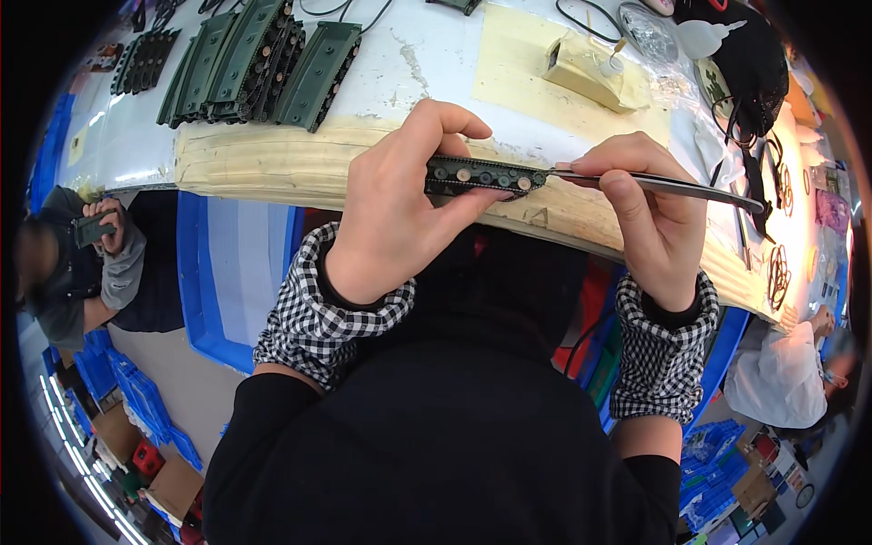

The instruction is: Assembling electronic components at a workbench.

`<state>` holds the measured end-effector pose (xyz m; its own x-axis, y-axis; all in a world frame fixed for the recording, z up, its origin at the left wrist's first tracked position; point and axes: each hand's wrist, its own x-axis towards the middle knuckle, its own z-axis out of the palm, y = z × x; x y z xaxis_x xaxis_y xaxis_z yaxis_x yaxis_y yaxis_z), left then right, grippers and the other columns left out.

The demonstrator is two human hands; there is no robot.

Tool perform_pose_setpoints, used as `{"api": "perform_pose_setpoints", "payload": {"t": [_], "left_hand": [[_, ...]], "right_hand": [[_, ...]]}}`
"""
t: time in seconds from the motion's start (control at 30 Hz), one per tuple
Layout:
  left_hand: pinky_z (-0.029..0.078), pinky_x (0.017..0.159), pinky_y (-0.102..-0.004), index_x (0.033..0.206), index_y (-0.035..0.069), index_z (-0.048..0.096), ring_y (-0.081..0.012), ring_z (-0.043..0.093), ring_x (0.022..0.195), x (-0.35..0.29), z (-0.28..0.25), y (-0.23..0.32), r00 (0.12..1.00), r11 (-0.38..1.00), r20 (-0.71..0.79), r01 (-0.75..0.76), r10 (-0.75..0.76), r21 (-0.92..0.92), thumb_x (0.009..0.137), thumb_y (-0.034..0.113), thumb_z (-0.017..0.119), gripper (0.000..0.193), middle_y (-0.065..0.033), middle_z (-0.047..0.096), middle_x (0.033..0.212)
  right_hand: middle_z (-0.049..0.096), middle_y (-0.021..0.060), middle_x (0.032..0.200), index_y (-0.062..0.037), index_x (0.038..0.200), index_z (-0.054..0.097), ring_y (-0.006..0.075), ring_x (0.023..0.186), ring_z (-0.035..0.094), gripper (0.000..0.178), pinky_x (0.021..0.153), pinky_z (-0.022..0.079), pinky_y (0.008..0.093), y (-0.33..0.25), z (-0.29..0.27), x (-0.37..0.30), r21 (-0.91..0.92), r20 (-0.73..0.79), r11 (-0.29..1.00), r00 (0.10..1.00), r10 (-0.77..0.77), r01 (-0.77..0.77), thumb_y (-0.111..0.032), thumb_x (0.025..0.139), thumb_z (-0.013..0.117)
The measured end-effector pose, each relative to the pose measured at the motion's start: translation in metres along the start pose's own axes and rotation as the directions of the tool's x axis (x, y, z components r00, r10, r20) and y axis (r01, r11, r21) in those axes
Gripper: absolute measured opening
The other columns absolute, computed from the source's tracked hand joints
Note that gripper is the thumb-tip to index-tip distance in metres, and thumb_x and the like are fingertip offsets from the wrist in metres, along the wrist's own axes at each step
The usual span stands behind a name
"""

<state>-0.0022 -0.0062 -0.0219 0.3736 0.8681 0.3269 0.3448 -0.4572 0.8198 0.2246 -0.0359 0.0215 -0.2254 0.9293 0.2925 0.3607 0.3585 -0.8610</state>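
Note:
My left hand point(386, 204) is closed around a narrow dark green plastic part point(487, 176), held above the padded table edge. Small round tan and dark discs sit in a row along the side of the part facing me. Metal tweezers point(699, 189) lie between the thumb and fingers of my right hand point(658, 209). Their tips reach the right end of the green part; whether they grip anything there is too small to tell. Beyond my left hand, similar curved green parts point(238, 59) stand grouped on the table, one point(318, 74) at their right side.
A pale yellow block point(595, 77) lies on a yellowish sheet point(509, 54) at the far side. Behind it to the right are a white squeeze bottle point(704, 38) and cables. A blue bin point(191, 300) is below the table's left part. People sit at both sides.

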Motion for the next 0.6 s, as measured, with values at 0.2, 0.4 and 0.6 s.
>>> {"api": "perform_pose_setpoints", "payload": {"t": [0.2,0.4,0.6], "left_hand": [[0.049,0.06,-0.0299,0.106,0.008,0.056,-0.0209,0.062,0.07,-0.001,0.002,-0.001,1.0,1.0,-0.003,0.02,-0.02,-0.025,0.066,0.009,0.085,0.049,-0.0063,0.059,0.077],[0.046,0.063,-0.0224,0.107,0.004,0.056,-0.0093,0.057,0.069,-0.001,0.001,0.0,1.0,1.0,0.01,0.01,-0.01,-0.019,0.07,-0.001,0.08,0.044,-0.0019,0.06,0.075],[0.046,0.063,-0.0224,0.108,0.005,0.056,-0.0091,0.057,0.069,-0.001,0.0,0.001,1.0,1.0,0.011,0.01,-0.01,-0.028,0.069,-0.001,0.08,0.046,-0.002,0.058,0.076]], "right_hand": [[0.07,0.0097,0.086,0.0008,0.093,0.072,0.0178,0.079,0.066,0.011,0.07,0.052,0.0273,-0.003,-0.001,0.007,-0.089,0.072,0.992,0.994,-0.08,0.086,-0.004,0.083,0.071],[0.07,0.0109,0.088,0.0012,0.094,0.072,0.0205,0.082,0.066,0.015,0.075,0.051,0.0299,-0.008,-0.002,0.009,-0.098,0.141,0.994,0.989,-0.034,0.048,-0.01,0.084,0.071],[0.07,0.0103,0.086,0.0007,0.093,0.072,0.0204,0.08,0.067,0.014,0.072,0.052,0.0291,-0.006,-0.002,0.012,-0.116,0.14,0.989,0.987,-0.076,0.093,-0.008,0.082,0.073]]}}
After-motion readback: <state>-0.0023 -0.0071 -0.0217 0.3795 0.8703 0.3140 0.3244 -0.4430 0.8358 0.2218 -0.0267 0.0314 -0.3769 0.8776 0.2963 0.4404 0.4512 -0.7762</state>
